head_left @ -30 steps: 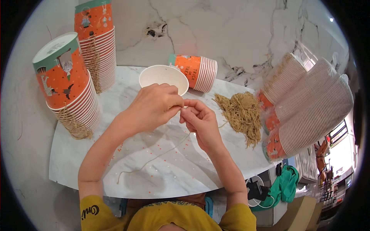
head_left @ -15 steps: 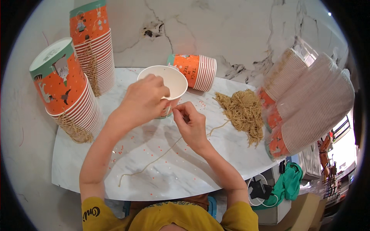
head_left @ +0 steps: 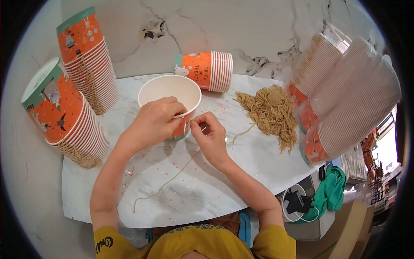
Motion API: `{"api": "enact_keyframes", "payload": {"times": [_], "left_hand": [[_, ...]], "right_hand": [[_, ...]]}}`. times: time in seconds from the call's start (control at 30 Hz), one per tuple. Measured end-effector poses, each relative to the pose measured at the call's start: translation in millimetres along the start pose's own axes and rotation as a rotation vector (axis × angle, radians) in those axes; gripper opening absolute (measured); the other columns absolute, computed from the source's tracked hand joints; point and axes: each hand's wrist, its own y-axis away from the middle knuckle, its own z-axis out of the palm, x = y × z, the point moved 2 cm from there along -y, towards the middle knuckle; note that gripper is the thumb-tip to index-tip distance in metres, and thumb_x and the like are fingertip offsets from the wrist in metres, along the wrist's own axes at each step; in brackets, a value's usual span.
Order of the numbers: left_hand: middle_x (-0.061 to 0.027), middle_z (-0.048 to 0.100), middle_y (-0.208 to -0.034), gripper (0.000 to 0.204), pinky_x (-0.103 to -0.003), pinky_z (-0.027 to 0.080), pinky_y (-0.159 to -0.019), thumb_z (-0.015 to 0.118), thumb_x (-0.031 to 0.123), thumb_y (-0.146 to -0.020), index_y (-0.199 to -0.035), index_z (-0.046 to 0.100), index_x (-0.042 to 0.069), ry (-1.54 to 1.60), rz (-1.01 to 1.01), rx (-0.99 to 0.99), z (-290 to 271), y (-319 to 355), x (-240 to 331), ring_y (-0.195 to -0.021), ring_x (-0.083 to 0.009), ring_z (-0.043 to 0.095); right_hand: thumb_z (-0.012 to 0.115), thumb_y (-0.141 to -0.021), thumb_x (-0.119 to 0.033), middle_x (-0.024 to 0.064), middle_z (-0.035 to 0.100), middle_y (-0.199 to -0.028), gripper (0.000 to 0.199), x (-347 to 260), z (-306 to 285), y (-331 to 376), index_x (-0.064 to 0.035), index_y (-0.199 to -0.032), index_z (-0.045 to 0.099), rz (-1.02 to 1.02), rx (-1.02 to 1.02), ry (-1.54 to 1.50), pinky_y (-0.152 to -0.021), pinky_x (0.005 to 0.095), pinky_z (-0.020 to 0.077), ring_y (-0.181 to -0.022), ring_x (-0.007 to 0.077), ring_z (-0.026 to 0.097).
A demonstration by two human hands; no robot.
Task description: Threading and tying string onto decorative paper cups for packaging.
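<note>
An orange, green-based paper cup with a white inside (head_left: 166,90) stands mouth up on the table in front of me. My left hand (head_left: 156,117) is closed on its near rim, the fingertips partly hidden behind the wall. Close to the cup's right side, my right hand (head_left: 210,137) pinches the end of a thin tan string (head_left: 186,165). The string trails from beneath that hand toward the table's front left. Where it meets the cup is hard to make out.
Two tall stacks of upturned orange cups (head_left: 62,112) with tan strings stand left. More nested cups (head_left: 207,71) lie behind. A heap of tan string (head_left: 274,114) sits right, beside plastic-wrapped cup stacks (head_left: 353,108). Small red bits dot the marble-look table (head_left: 103,185).
The view has shifted slightly. My left hand has come down a little on the cup's near rim, and my right hand keeps its pinch beside the cup.
</note>
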Motion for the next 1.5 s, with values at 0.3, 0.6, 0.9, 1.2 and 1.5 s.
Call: {"api": "enact_keyframes", "payload": {"times": [0.3,0.6,0.9,1.2,1.5], "left_hand": [[-0.0099,0.063,-0.087,0.019,-0.043,0.047,-0.077,0.062,0.006,-0.079,-0.097,0.068,0.003,-0.199,-0.013,-0.053,-1,7,13,-0.087,-0.0298,0.061],[-0.0104,0.062,-0.087,0.02,-0.044,0.049,-0.076,0.06,0.002,-0.079,-0.098,0.067,0.002,-0.142,-0.003,-0.036,6,6,13,-0.088,-0.0302,0.061],[-0.0106,0.063,-0.088,0.022,-0.044,0.05,-0.077,0.058,0.002,-0.079,-0.099,0.069,0.002,-0.11,-0.027,-0.062,7,6,19,-0.091,-0.0299,0.061],[-0.0116,0.065,-0.088,0.016,-0.041,0.051,-0.075,0.061,0.01,-0.086,-0.096,0.07,0.001,0.115,-0.061,-0.157,-1,2,13,-0.083,-0.03,0.064],[-0.0065,0.07,-0.078,0.019,-0.031,0.051,-0.068,0.064,0.011,-0.087,-0.098,0.073,-0.002,0.481,-0.282,-0.355,-11,3,-13,-0.07,-0.0107,0.063]], "right_hand": [[0.066,-0.089,-0.003,0.0066,0.057,-0.085,0.01,3,6,8,0.0012,-0.089,0.057,-0.013,-0.036,0.016,-0.058,0.0281,0.0488,-0.07,0.0134,0.06],[0.062,-0.096,-0.008,0.0015,0.063,-0.087,0.008,10,5,7,-0.002,-0.094,0.057,0.061,-0.078,-0.021,-0.055,0.0223,0.0526,-0.074,0.0059,0.062],[0.061,-0.097,-0.01,0.0022,0.065,-0.088,0.009,3,5,7,-0.0018,-0.096,0.058,0.14,-0.063,-0.065,-0.057,0.0236,0.0532,-0.074,0.0065,0.061],[0.062,-0.096,-0.01,0.0016,0.066,-0.081,0.011,-2,3,8,-0.0005,-0.094,0.06,0.141,-0.122,-0.036,-0.061,0.0212,0.049,-0.069,0.0051,0.059],[0.065,-0.092,-0.009,0.0043,0.068,-0.074,0.011,-17,9,15,0.0023,-0.091,0.063,0.184,-0.162,-0.107,-0.056,0.0252,0.044,-0.061,0.0061,0.055]]}}
